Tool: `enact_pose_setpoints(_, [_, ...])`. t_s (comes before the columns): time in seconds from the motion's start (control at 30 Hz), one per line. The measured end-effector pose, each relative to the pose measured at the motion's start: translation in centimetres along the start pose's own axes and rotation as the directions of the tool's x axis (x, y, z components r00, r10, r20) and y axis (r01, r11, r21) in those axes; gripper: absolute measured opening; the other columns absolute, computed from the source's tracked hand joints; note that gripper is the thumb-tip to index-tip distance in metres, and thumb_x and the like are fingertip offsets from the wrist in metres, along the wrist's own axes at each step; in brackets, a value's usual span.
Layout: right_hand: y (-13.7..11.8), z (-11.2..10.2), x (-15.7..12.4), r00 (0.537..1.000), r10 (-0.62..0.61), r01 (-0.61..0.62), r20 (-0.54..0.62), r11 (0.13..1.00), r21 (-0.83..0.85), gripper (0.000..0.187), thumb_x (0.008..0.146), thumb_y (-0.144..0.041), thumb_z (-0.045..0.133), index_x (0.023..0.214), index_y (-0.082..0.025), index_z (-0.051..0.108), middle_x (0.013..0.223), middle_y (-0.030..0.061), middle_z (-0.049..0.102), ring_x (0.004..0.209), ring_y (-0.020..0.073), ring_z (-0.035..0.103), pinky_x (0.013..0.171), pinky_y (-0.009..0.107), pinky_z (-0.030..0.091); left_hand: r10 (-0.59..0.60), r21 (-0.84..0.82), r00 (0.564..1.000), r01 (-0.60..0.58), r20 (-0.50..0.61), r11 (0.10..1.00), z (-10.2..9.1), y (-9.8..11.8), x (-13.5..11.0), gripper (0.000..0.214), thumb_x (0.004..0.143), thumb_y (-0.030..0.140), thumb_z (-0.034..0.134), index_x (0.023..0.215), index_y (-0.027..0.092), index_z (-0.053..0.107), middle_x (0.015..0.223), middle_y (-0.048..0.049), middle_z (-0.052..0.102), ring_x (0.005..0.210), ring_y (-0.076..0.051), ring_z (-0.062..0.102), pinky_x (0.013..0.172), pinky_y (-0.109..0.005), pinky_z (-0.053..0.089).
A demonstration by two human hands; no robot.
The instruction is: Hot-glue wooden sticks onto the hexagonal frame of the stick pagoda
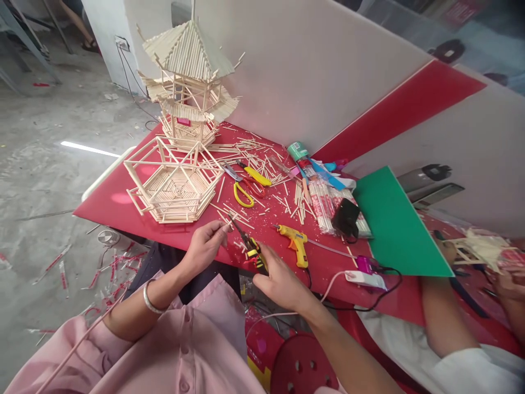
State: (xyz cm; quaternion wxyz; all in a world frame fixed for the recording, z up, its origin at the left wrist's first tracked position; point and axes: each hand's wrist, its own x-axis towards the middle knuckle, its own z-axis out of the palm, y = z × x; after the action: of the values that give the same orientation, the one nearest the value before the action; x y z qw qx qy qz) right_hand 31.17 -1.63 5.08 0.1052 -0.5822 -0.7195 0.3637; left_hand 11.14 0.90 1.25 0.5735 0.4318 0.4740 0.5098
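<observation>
Near the front edge of the red table, my left hand [207, 243] pinches a thin wooden stick [228, 225]. Close to its tip are the jaws of long-nose pliers [255, 253] with black and yellow handles, gripped in my right hand [281, 279]. Whether the jaws touch the stick I cannot tell. Beyond my left hand sits a hexagonal stick frame [176, 189] with a woven-looking floor. Behind it rises a tiered stick pagoda [191, 82]. A yellow hot glue gun [294, 243] lies to the right of the pliers.
Scissors [245, 192] and yellow-handled pliers [257, 175] lie among loose sticks [250, 148]. Packs of wrapped sticks [322, 205], a black adapter [346, 218] and a white power strip [365, 280] are at right. A green board [400, 224] stands before a co-worker's arm [445, 317].
</observation>
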Motion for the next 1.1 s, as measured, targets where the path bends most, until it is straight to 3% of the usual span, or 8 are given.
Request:
enact_pose_setpoints(0.13, [0.3,0.4,0.0,1.0,-0.016,0.017,0.012,0.998,-0.055,0.069,0.068,-0.018,0.049,0.137,-0.018,0.044,0.132,0.0132,0.056,0.127,0.0269,0.052,0.11,0.044,0.04,0.05,0.045,0.998,-0.052,0.038,0.998,0.3,0.4,0.0,0.041,0.086,0.049,0.059,0.06,0.018,0.055,0.055,0.0022,0.048,0.052,-0.01,0.037,0.051,-0.023,0.031])
enact_pose_setpoints(0.47, [0.1,0.0,0.4,0.998,-0.039,0.05,0.057,0.978,-0.202,0.073,0.067,-0.015,0.049,0.139,-0.01,0.038,0.133,0.0184,0.052,0.129,0.0299,0.048,0.11,0.046,0.037,0.155,0.238,0.985,-0.17,0.08,0.956,0.4,0.6,0.2,0.037,0.089,0.039,0.051,0.059,0.018,0.05,0.054,0.0026,0.047,0.053,-0.01,0.041,0.054,-0.023,0.033])
enact_pose_setpoints(0.63, [-0.1,0.3,0.4,0.997,-0.018,0.031,0.071,0.982,-0.185,0.064,0.068,-0.013,0.048,0.132,-0.014,0.043,0.125,0.0147,0.057,0.12,0.0279,0.054,0.101,0.04,0.042,0.195,0.303,0.973,-0.225,0.126,0.926,0.2,0.3,0.2,0.036,0.09,0.034,0.049,0.059,0.018,0.049,0.053,0.0035,0.048,0.052,-0.009,0.041,0.054,-0.022,0.033])
enact_pose_setpoints(0.87, [0.3,0.5,0.6,0.994,0.089,-0.075,0.067,0.978,-0.194,0.039,0.068,-0.015,0.05,0.107,-0.018,0.049,0.097,0.0085,0.063,0.093,0.0258,0.061,0.081,0.036,0.045,0.148,0.235,0.985,-0.165,0.087,0.958,0.2,-0.1,-0.1,0.03,0.085,0.038,0.058,0.065,0.015,0.058,0.056,0.003,0.049,0.054,-0.01,0.041,0.051,-0.021,0.032])
enact_pose_setpoints(1.1, [1.1,0.6,0.3,0.997,-0.076,0.077,0.015,0.991,-0.105,0.062,0.065,-0.012,0.05,0.126,-0.018,0.044,0.119,0.0107,0.058,0.114,0.0255,0.054,0.099,0.039,0.042,0.069,0.177,0.98,-0.103,0.187,0.979,0.0,0.5,-0.1,0.039,0.087,0.039,0.057,0.056,0.016,0.05,0.052,0.0037,0.045,0.05,-0.008,0.039,0.05,-0.021,0.031])
